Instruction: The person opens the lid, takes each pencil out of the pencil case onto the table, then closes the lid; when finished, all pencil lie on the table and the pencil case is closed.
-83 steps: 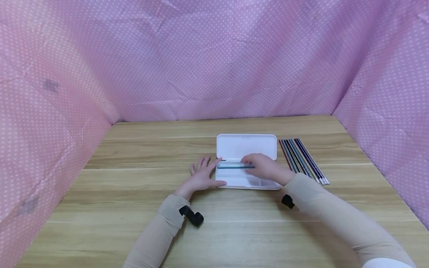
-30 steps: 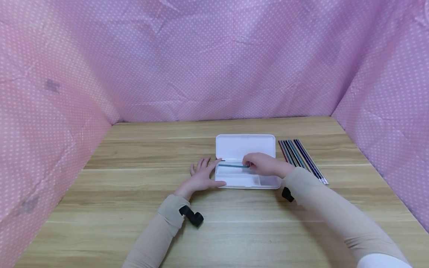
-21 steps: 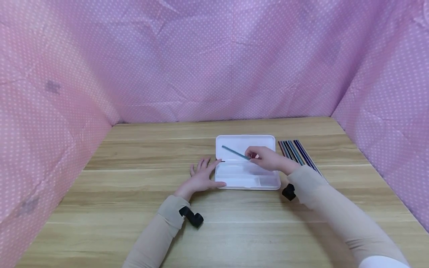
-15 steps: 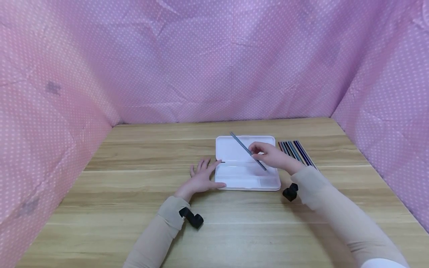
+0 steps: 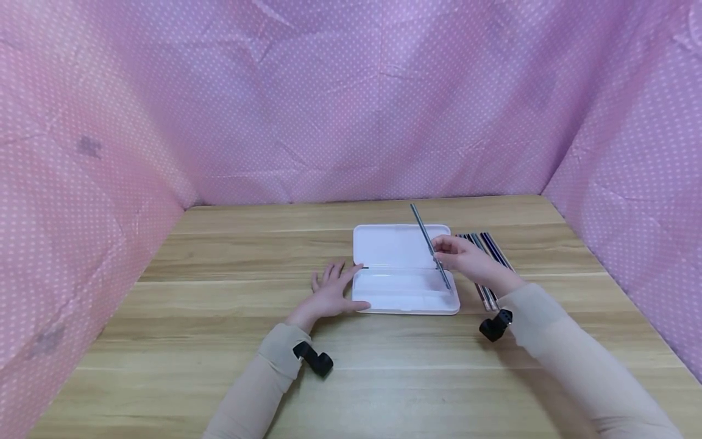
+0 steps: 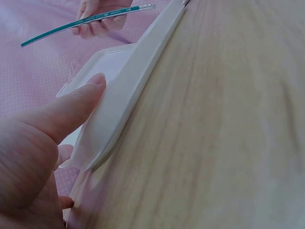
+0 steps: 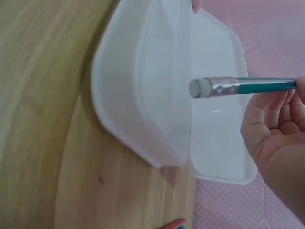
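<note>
A green pencil point(image 5: 421, 225) with a white eraser end is pinched by my right hand point(image 5: 466, 259) above the right part of a white pencil case point(image 5: 406, 303). The pencil tilts, its eraser end toward me, apart from the case in the right wrist view. The case lies with its lid point(image 5: 389, 244) folded back, and no pencil shows in its tray. My left hand point(image 5: 326, 297) spreads its fingers at the case's left end. In the left wrist view the thumb point(image 6: 71, 107) lies against the case's wall point(image 6: 121, 102).
Several pencils point(image 5: 496, 249) lie side by side on the wooden table point(image 5: 263, 244) right of the case, partly hidden under my right hand and wrist. A pink dotted cloth point(image 5: 351, 122) hangs behind the table and on both sides.
The right hand has taken the green pencil up out of the case tray, turned it from lying crosswise to tilted, and moved right with it. The left hand has stayed in place.
</note>
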A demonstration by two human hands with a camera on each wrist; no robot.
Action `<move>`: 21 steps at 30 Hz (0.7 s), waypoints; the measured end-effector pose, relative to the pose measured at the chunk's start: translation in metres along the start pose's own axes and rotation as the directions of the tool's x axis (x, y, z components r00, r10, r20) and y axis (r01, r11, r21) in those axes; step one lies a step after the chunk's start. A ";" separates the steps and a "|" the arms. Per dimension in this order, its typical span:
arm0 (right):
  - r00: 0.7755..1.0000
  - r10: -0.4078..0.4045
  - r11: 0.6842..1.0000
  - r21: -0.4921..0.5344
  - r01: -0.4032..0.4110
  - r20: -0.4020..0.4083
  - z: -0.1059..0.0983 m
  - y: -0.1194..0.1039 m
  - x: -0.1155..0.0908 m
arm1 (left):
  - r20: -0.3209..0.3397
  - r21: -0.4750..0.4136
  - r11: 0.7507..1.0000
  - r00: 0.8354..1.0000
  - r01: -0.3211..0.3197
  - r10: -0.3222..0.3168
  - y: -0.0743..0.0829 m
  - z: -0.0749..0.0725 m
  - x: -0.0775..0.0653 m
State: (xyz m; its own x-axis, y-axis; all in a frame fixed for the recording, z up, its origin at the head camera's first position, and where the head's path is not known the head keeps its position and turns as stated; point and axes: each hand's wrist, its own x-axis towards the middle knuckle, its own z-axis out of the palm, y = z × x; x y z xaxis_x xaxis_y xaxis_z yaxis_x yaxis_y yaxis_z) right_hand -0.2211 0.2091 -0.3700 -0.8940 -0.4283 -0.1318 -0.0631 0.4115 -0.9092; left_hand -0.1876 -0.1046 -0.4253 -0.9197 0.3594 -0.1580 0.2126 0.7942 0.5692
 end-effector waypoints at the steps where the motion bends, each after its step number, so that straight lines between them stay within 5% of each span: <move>1: 1.000 -0.006 1.000 0.002 0.006 -0.004 -0.002 0.002 -0.002 | 0.000 -0.001 1.000 1.000 -0.001 0.001 0.000 0.000 0.000; 21: 0.995 -0.012 0.979 0.201 0.033 -0.104 -0.073 0.039 -0.055 | 0.003 0.001 1.000 1.000 -0.006 0.006 -0.001 0.000 0.001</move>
State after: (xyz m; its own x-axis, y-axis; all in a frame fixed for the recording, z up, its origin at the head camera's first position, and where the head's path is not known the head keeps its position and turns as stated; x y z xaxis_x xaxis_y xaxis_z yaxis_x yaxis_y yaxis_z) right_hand -0.2069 0.3076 -0.3695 -0.9344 -0.3474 -0.0789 -0.0021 0.2268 -0.9739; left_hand -0.1887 -0.1054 -0.4258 -0.9175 0.3654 -0.1573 0.2181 0.7926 0.5694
